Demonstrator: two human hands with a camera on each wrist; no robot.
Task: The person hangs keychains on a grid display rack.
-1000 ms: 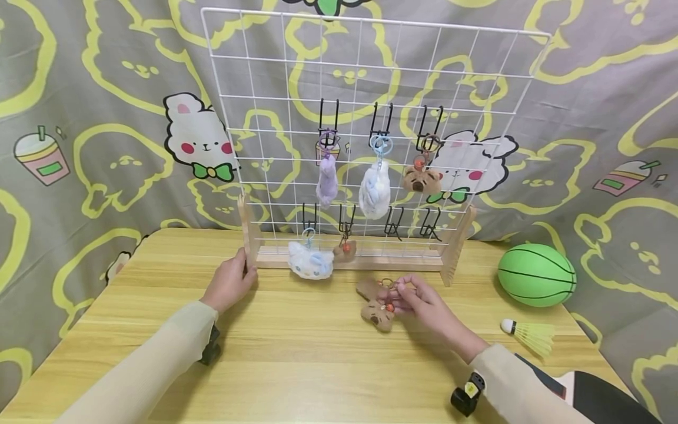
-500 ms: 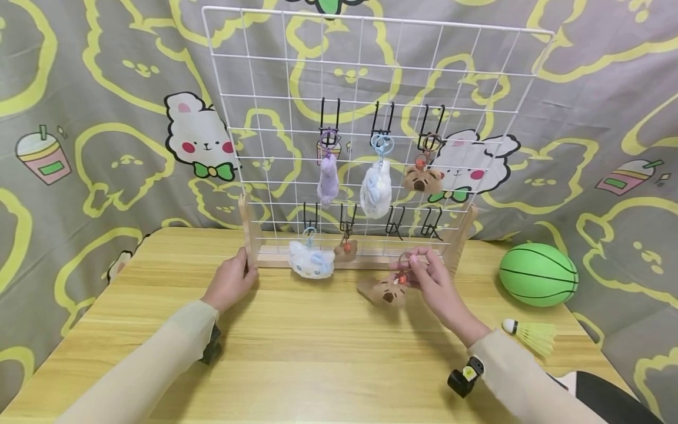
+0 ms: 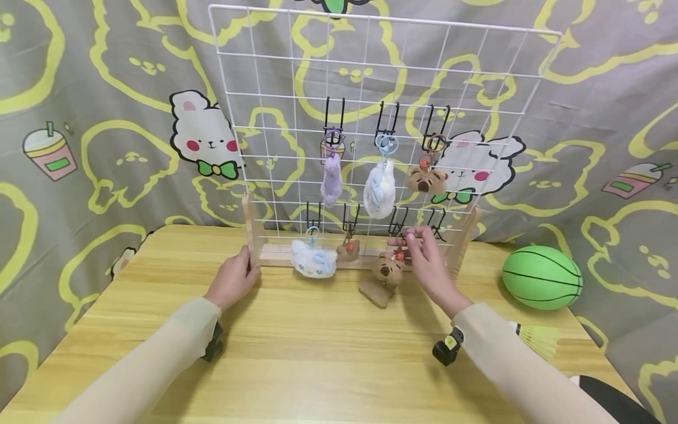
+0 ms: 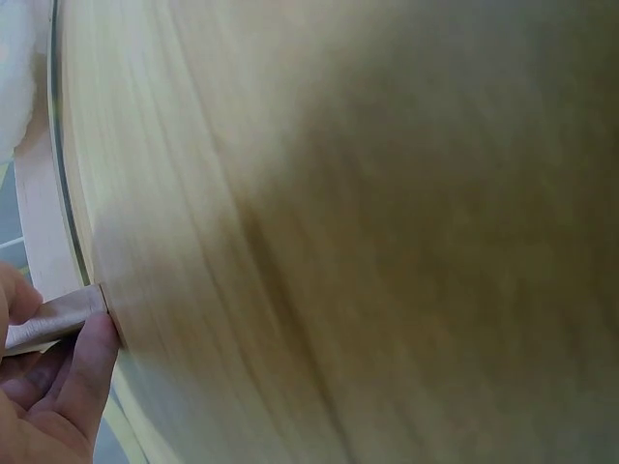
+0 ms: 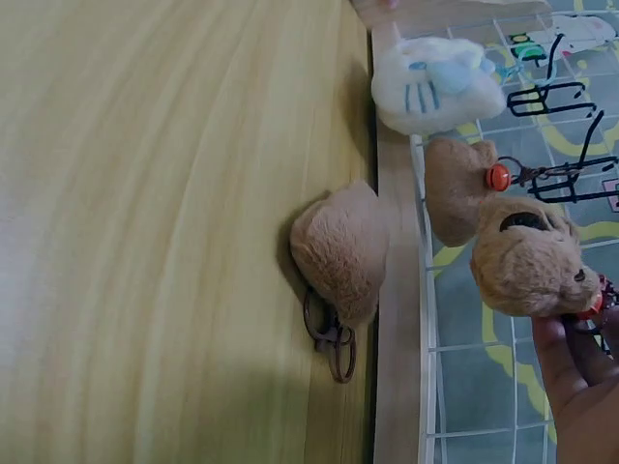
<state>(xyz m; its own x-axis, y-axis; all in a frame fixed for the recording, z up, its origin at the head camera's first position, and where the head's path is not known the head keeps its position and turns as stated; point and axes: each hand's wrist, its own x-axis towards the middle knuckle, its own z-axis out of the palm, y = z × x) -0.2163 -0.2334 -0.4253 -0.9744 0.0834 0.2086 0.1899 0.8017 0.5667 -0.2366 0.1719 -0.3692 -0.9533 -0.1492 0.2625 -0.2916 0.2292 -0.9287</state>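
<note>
My right hand [image 3: 429, 259] pinches the ring end of a brown bear-like plush keychain [image 3: 388, 268] with a red bead. The plush hangs in front of the rack's lower right, close under an unoccupied black hook [image 3: 398, 219]. In the right wrist view, the held plush [image 5: 530, 256] is by my fingertips, its ring partly hidden. A second brown plush keychain [image 3: 377, 293] lies on the table just below, its dark ring [image 5: 331, 338] showing in the right wrist view. My left hand [image 3: 233, 280] grips the rack's left wooden upright [image 3: 252, 229], thumb and fingers on opposite sides in the left wrist view.
On the white wire grid [image 3: 371, 65] hang a purple plush [image 3: 332, 179], a white-blue plush [image 3: 379, 191] and a brown plush [image 3: 426, 179]. Below are a white cat plush [image 3: 313, 259] and a brown one [image 3: 348, 251]. A green ball [image 3: 542, 277] and shuttlecock [image 3: 537, 340] lie right.
My right hand has lifted the brown plush keychain off the table area and moved up toward the lower hooks. The other brown plush stays on the table. My left hand keeps its grip.
</note>
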